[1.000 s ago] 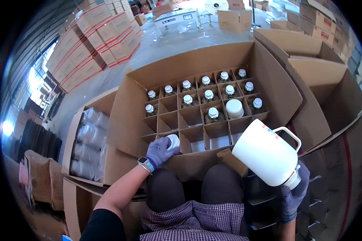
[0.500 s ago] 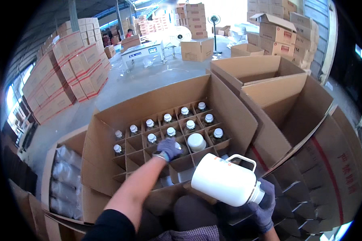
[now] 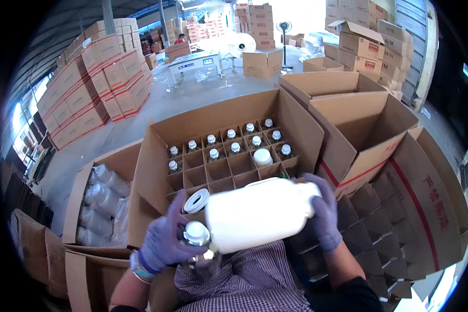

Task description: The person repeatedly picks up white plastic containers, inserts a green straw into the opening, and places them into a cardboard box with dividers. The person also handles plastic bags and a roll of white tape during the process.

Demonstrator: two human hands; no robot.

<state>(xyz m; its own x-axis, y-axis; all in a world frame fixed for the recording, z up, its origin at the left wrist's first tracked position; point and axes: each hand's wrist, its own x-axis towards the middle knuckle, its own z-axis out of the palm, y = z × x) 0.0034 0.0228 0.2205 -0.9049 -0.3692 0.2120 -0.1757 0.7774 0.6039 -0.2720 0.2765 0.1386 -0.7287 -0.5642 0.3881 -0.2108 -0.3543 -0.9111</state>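
Note:
My gloved left hand (image 3: 167, 238) is closed around a small shiny bottle with a white cap (image 3: 196, 233), held up at the near side of the divided carton (image 3: 209, 113). By its fingertips is a white ring-shaped piece (image 3: 197, 200); whether the hand grips it I cannot tell. My gloved right hand (image 3: 323, 210) grips a large white plastic jug (image 3: 257, 214) by its narrow neck end. The jug lies sideways before me, its bottom end toward the bottle. Several white-capped bottles (image 3: 235, 148) and a wider white-topped container (image 3: 263, 157) stand in the carton's cells.
An open box of clear plastic-looking bottles (image 3: 100, 200) stands at left. Open empty cartons (image 3: 348, 122) and cardboard dividers (image 3: 359, 234) lie to the right. Farther off are stacked cartons (image 3: 114, 73), a table (image 3: 195, 62) and a standing fan (image 3: 284, 31).
My left hand has come out of the carton toward me with a bottle. The jug has moved left and now lies more level, still held by the right hand. The white ring has come into view.

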